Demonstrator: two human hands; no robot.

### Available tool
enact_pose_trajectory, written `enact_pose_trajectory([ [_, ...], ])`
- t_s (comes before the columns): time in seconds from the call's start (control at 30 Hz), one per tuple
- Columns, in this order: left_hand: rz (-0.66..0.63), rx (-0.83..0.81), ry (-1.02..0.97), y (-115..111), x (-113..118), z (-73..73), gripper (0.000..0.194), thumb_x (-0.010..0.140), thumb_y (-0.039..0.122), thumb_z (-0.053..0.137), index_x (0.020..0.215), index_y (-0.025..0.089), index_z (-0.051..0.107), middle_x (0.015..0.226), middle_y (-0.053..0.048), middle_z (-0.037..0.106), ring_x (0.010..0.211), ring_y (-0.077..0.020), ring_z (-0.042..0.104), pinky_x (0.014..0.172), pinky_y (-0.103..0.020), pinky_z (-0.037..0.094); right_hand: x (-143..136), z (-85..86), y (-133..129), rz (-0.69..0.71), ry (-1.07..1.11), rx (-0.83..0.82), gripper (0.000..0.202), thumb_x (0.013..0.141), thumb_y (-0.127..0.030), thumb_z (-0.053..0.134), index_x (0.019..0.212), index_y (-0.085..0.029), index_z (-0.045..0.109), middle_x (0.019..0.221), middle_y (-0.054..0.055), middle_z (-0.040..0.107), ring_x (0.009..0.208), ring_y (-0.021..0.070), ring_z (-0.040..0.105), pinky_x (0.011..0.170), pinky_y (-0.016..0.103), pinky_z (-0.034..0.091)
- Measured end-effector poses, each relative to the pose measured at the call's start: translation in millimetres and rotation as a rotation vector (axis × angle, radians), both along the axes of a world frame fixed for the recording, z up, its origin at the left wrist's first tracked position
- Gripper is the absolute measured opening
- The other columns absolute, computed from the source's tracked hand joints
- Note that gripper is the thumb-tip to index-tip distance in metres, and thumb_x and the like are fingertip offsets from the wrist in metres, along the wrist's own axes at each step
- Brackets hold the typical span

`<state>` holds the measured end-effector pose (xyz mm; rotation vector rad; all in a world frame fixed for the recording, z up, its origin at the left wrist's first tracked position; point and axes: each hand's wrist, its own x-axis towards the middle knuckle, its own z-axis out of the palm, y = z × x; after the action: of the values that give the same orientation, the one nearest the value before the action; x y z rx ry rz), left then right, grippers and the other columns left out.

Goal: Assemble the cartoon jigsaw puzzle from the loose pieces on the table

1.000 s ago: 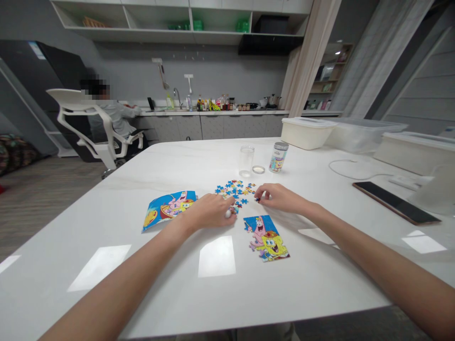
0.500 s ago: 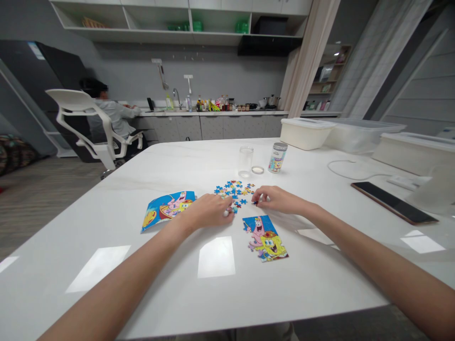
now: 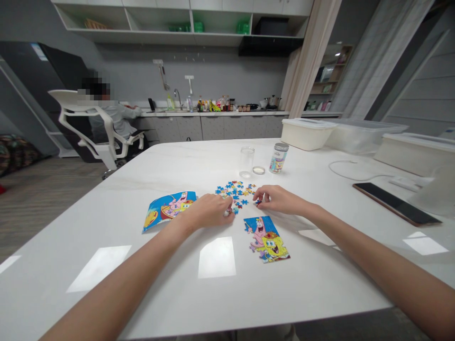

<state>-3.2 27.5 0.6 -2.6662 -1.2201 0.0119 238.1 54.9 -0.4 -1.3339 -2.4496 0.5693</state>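
A wide, glossy white rectangular table (image 3: 106, 222) fills most of the view, its near edge running across the bottom and its far edge lying in front of a grey kitchen counter (image 3: 213, 113); broad bare surface lies open on the near side and to the left of the hands. Along the far right edge stand three pale lidded plastic storage boxes (image 3: 307, 132), with a dark flat phone (image 3: 396, 202) and a thin white cable (image 3: 348, 169) nearer in, so that side is more crowded. At far left another person sits in a white mesh office chair (image 3: 88, 128), well apart from the table. On the table, a blue cartoon reference picture sheet (image 3: 169, 208) lies just left of the left hand (image 3: 211, 210), and a partly assembled blue-and-yellow cartoon jigsaw panel (image 3: 266, 238) lies just in front of both hands, with clear room around its edges. The scatter of small loose blue jigsaw pieces (image 3: 235, 188) sits between and just beyond the hands. The left hand rests curled, its fingertips drawn narrow over a piece at the scatter's near edge; the right hand (image 3: 277, 199) has its fingers pinched close on a small piece beside the scatter. Farther back stand a clear empty glass jar (image 3: 246, 161), its round lid (image 3: 258, 169) and a small printed tube (image 3: 278, 157)
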Motion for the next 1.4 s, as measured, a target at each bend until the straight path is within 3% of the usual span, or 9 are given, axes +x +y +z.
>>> enact_pose_trajectory([
  [0.33,0.002,-0.014,0.004,1.2,-0.4,-0.4,0.025,0.087,0.032,0.041,0.098,0.017,0.058,0.074,-0.008,0.067,0.065,-0.0210,0.064,0.060,-0.031,0.044,0.4,-4.0,0.3,-0.007,0.005,-0.028,0.014,0.078,-0.024,0.062,0.090,-0.017,0.067,0.077,0.003,0.067,0.068,0.0156,0.058,0.063,0.026,0.042],
  [0.6,0.001,-0.039,-0.025,0.2,-0.5,1.8,0.023,0.088,0.027,0.040,0.098,0.016,0.057,0.075,-0.010,0.067,0.066,-0.0231,0.064,0.062,-0.033,0.045,1.0,-7.5,3.1,-0.005,0.047,0.043,0.022,0.076,-0.008,0.055,0.092,-0.019,0.065,0.084,0.003,0.071,0.069,0.0148,0.061,0.065,0.026,0.045],
  [0.87,-0.027,-0.013,0.017,0.7,-0.1,3.6,0.023,0.090,0.026,0.037,0.097,0.017,0.057,0.078,-0.009,0.070,0.068,-0.0230,0.066,0.061,-0.032,0.044,-0.5,-8.6,2.4,-0.042,0.087,0.030,0.025,0.077,-0.011,0.056,0.101,-0.018,0.060,0.083,0.004,0.069,0.067,0.0150,0.060,0.062,0.026,0.045],
  [1.2,-0.019,-0.007,0.029,-0.2,-0.9,6.3,0.021,0.092,0.026,0.036,0.098,0.018,0.055,0.075,-0.007,0.069,0.067,-0.0212,0.065,0.060,-0.030,0.043,-1.9,-6.8,0.6,-0.048,0.090,0.041,0.012,0.076,-0.010,0.053,0.083,-0.019,0.057,0.081,0.001,0.068,0.068,0.0142,0.060,0.062,0.024,0.042],
  [1.4,-0.087,-0.011,0.064,1.0,-2.3,3.5,0.022,0.087,0.022,0.037,0.102,0.018,0.054,0.067,-0.005,0.065,0.062,-0.0210,0.062,0.056,-0.029,0.039,-2.8,-5.3,0.1,-0.014,0.117,0.055,0.010,0.074,-0.010,0.053,0.078,-0.019,0.054,0.079,0.000,0.066,0.069,0.0146,0.060,0.062,0.024,0.042],
])
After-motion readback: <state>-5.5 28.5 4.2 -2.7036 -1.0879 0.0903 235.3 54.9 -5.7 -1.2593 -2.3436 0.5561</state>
